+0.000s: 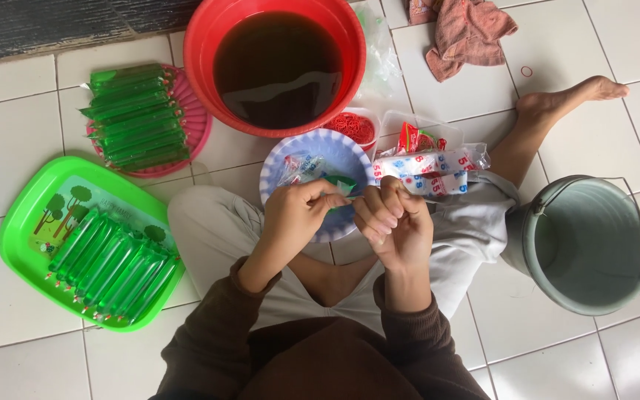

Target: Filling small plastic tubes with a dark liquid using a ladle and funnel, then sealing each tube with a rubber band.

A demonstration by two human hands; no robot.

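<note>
My left hand [301, 215] pinches a small green plastic packet [341, 185] over the blue-white bowl [338, 144]. My right hand [394, 218] is curled tight against it, fingers closed at the packet's end; whether it grips the packet or a band is hidden. Clear plastic bags lie in the bowl. I sit cross-legged on a white tiled floor.
A red basin [205, 44] of dark liquid stands ahead. Green filled tubes lie on a green tray [27, 215] and a pink plate [195, 118] at left. A small tub of red rubber bands [353, 127], printed packets [427, 172], a grey-green bucket [590, 244], and a pink cloth [468, 33] are at right.
</note>
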